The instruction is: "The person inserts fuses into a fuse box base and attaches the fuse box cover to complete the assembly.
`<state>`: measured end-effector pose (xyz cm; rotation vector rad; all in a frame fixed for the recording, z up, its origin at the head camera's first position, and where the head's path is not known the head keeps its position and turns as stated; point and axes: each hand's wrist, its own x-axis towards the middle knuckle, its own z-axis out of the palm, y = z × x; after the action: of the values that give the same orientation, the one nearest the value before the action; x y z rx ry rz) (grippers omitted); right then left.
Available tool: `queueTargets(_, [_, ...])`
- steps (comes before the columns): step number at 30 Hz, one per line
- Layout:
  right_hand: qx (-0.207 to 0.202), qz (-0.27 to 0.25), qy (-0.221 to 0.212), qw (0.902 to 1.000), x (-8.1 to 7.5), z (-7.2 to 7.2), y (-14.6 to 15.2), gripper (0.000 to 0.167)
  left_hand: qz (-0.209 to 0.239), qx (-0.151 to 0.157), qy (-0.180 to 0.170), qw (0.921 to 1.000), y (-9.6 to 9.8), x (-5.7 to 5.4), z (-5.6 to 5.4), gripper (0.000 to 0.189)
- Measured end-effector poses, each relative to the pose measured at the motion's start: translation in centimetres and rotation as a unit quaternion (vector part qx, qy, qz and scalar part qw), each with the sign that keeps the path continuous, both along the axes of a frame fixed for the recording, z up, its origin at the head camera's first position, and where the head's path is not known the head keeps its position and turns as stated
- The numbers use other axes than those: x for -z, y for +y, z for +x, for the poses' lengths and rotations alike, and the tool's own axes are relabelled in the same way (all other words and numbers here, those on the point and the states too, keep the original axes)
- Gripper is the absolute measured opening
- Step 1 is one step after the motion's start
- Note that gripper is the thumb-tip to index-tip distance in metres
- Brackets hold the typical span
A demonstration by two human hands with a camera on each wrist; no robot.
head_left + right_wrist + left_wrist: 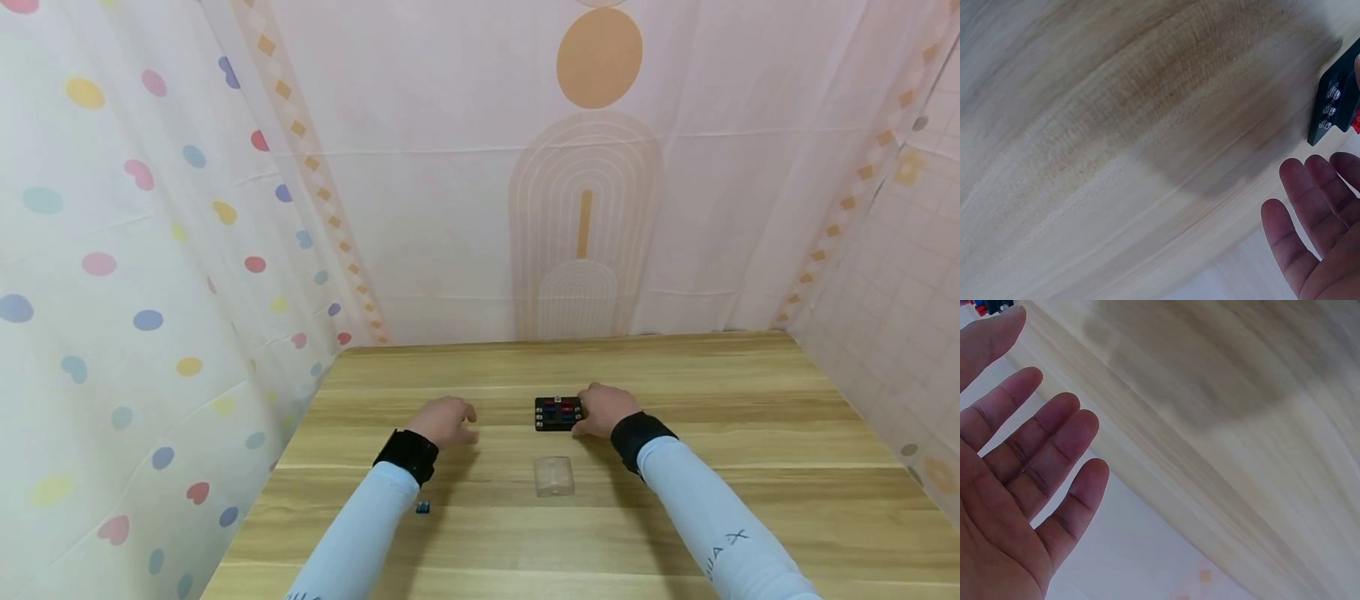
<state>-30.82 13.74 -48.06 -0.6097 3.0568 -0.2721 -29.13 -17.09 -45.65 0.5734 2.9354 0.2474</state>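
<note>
A black fuse block [558, 414] with red and blue blade fuses and silver screw terminals is right of the table's middle. My right hand [606, 408] grips its right end. In the right wrist view, a fingertip overlaps the block [1330, 103] at the frame's edge, while the other fingers extend loosely below it. To the left of the block, my left hand [444, 422] hovers over the table, palm inward, with nothing in it. Its fingers [1054, 447] are spread and slightly bent in the left wrist view.
A clear plastic cover [553, 477] lies on the wooden table [675, 550], nearer than the fuse block. Beside the left forearm is a small dark-blue piece [423, 507]. Patterned curtains [435, 233] hang behind the table and along both sides.
</note>
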Motion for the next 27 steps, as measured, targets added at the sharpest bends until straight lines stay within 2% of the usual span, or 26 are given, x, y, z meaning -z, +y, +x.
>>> queueTargets(4, [-0.001, -0.002, -0.005, 1.0000, 0.1, -0.1, 0.0, 0.052, 0.001, 0.005, 0.009, 0.9999, -0.5, 0.4, 0.1, 0.029])
queueTargets(14, [0.001, -0.006, -0.006, 1.0000, -0.1, 0.0, -0.2, 0.053, 0.013, 0.008, 0.007, 0.9999, -0.9, 0.0, 1.3, 0.028])
queueTargets(23, [0.001, -0.004, -0.008, 1.0000, -0.4, 0.3, -0.2, 0.052, 0.006, 0.017, 0.032, 0.9993, -1.9, 0.9, 2.3, 0.026])
queueTargets(27, [0.001, -0.010, -0.012, 0.9999, -0.3, 0.3, -0.3, 0.053, 0.020, 0.018, 0.038, 0.9989, -2.6, 1.1, 2.9, 0.026])
